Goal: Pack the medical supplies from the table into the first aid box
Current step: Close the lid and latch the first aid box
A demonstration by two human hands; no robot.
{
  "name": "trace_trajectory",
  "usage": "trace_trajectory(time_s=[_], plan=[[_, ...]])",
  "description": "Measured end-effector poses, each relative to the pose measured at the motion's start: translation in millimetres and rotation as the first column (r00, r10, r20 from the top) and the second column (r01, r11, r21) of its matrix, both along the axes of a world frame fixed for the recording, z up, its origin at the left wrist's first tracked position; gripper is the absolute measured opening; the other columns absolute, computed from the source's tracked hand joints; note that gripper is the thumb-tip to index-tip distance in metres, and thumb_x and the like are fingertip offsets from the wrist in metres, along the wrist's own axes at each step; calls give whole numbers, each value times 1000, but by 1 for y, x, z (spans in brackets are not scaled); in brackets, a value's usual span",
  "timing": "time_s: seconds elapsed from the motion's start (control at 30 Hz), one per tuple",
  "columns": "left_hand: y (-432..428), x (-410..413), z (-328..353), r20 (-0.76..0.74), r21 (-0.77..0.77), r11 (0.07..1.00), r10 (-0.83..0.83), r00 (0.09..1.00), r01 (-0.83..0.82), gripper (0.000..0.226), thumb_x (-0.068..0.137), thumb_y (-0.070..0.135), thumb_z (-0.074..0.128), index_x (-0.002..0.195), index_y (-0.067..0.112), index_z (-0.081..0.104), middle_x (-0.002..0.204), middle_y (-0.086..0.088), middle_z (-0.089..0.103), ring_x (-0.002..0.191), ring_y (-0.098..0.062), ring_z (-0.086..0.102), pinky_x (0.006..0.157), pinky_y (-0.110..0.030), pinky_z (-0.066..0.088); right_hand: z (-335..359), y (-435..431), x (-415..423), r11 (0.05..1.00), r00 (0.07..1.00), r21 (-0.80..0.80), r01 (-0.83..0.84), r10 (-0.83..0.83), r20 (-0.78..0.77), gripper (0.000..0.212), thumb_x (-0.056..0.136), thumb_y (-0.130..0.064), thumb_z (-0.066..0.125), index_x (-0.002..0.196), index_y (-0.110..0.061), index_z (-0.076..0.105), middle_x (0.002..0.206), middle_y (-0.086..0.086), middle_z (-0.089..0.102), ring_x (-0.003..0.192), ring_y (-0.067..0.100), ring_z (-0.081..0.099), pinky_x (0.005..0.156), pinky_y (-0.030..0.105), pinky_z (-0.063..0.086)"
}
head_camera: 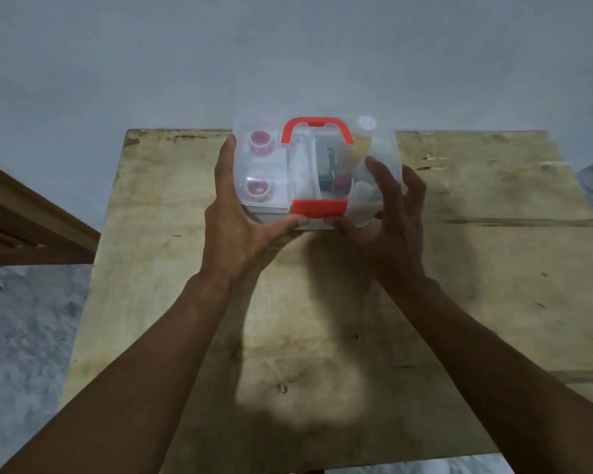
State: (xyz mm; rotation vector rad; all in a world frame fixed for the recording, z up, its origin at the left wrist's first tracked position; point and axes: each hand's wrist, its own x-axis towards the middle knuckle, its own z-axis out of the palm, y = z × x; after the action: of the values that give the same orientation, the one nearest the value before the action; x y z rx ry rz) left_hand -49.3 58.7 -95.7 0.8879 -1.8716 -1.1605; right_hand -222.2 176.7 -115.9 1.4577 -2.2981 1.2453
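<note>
Worn wooden table [459,268] stands before a plain grey wall [288,56].

Supplies [259,142] in the first aid box [319,207] — blurred through its lid [278,155] — are unidentifiable.

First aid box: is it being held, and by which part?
Left hand grips the first aid box by its left side, right hand by its right, thumbs at the red latch.

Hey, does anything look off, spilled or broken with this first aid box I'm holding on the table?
Nothing looks spilled or broken. The first aid box has its lid on, with the left hand and right hand holding its sides. Only the table looks worn, with chips along its far edge.
</note>
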Motion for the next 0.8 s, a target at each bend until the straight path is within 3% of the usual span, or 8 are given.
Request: trace_trajectory(time_s=[0.17,0.27,0.47,0.53,0.63,0.7,0.8], plan=[[-1,0,-5,5,-23,999,26,1000,-26,108,66,46,85,149,19,21,135,36,29,117,30,37,97,1,34,-2,-3,-1,1000,1000,-22,12,-12,6,84,76,-56,78,139,-30,30,146,21,42,132,25,44,102,24,45],[-2,-1,-7,2,-30,999,43,999,-43,110,67,47,84,151,16,21,138,31,30,117,30,37,95,2,34,-3,-5,2,997,1000,-66,28,-28,-5,82,75,-54,80,137,-29,32,142,22,45,129,26,46,98,31,52],[0,-2,-9,2,-63,998,28,1000,-27,95,72,31,86,142,21,23,134,33,28,118,31,35,96,3,32,-2,-6,-1,998,1000,-63,18,-19,-22,81,74,-55,80,135,-30,32,139,24,47,127,30,49,95,26,49],[2,-2,-5,11,-66,997,36,999,-35,94,71,32,86,141,23,24,136,32,30,118,29,36,100,0,33,-1,-6,0,998,1000,-56,16,-16,-9,81,75,-56,79,135,-31,32,139,23,46,127,29,49,95,29,52],[6,-1,2,26,-58,997,54,998,-53,98,70,37,85,146,20,25,149,12,37,130,11,40,111,-16,35,2,-3,1,1000,1000,-22,0,1,28,81,75,-56,78,137,-31,32,143,22,43,129,30,47,94,41,57],[9,-1,6,31,-41,998,50,998,-49,97,71,36,85,146,20,26,150,12,37,129,15,39,109,-9,33,9,-3,1,1000,997,-16,-7,9,75,86,75,-61,75,140,-28,30,145,19,41,129,28,47,93,46,57],[11,-2,12,25,-18,998,64,998,-63,94,71,39,86,144,29,27,140,26,40,122,21,43,97,1,35,19,-4,3,1000,970,-18,-5,10,241,100,70,-69,71,145,-19,29,146,8,43,128,20,48,99,48,54]])
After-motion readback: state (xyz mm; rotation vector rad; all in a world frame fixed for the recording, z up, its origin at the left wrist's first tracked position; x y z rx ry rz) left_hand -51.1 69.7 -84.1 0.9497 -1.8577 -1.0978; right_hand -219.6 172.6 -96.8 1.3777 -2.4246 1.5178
